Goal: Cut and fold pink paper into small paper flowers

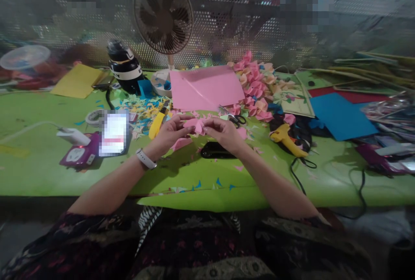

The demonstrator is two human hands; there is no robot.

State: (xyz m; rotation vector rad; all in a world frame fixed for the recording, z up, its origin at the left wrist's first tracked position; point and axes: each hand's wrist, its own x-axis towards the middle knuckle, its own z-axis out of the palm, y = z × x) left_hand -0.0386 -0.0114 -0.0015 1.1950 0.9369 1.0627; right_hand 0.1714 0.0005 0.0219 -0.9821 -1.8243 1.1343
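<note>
Between my two hands is a small pink paper flower point(198, 127), its petals partly covered by my fingers. My left hand point(173, 132) pinches its left side, and my right hand point(223, 130) grips the right side between thumb and fingers. Just left of my left hand lies a yellow-handled cutter point(158, 122). Black-handled scissors point(238, 119) rest beyond my right hand. Under my right wrist is a dark, glossy oblong object point(215, 150). A folded pink paper piece point(181, 143) lies below my left fingers.
Pink paper sheets point(207, 87) lie ahead, beside a heap of paper flowers point(254, 83). A fan point(164, 14) and a black bottle point(125, 65) stand behind. A yellow glue gun point(288, 139) with a cord sits right; a lit phone point(113, 133) and purple power socket point(81, 152) sit left.
</note>
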